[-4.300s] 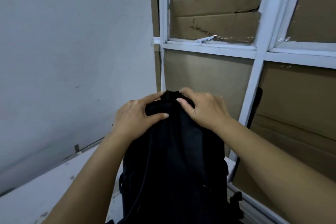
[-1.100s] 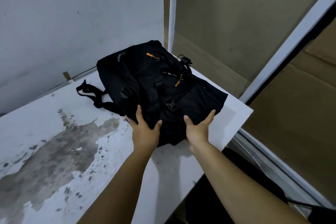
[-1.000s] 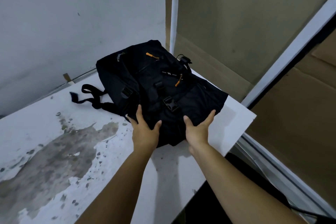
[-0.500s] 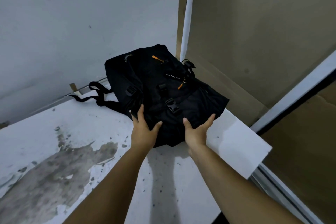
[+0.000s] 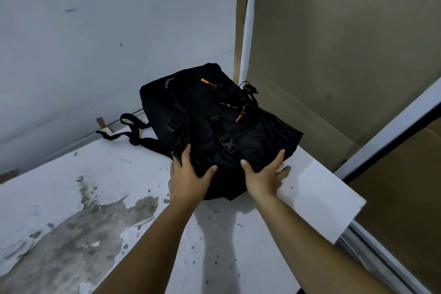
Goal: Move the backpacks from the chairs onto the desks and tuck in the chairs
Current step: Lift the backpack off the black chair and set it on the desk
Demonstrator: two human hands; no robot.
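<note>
A black backpack [image 5: 210, 112] with orange zipper pulls lies flat, front side up, on a white desk [image 5: 312, 200], tucked into the far corner where the wall meets a cardboard panel. My left hand [image 5: 188, 179] rests palm down on the bag's near left end. My right hand [image 5: 265, 176] lies on its near right end, outer fingers touching the desk. Both hands have their fingers spread and grip nothing. One shoulder strap [image 5: 128, 126] trails off to the left. No chair is in view.
The desk top has a large worn grey patch [image 5: 83, 234] at the near left. A grey wall [image 5: 95, 43] bounds the far side. Brown cardboard [image 5: 334, 43] and a white frame [image 5: 391, 122] stand to the right, past the desk's right edge.
Four seconds ago both hands held the backpack upright by its top. It now lies flat, and over the last second my hands have slid it a little deeper into the corner.
</note>
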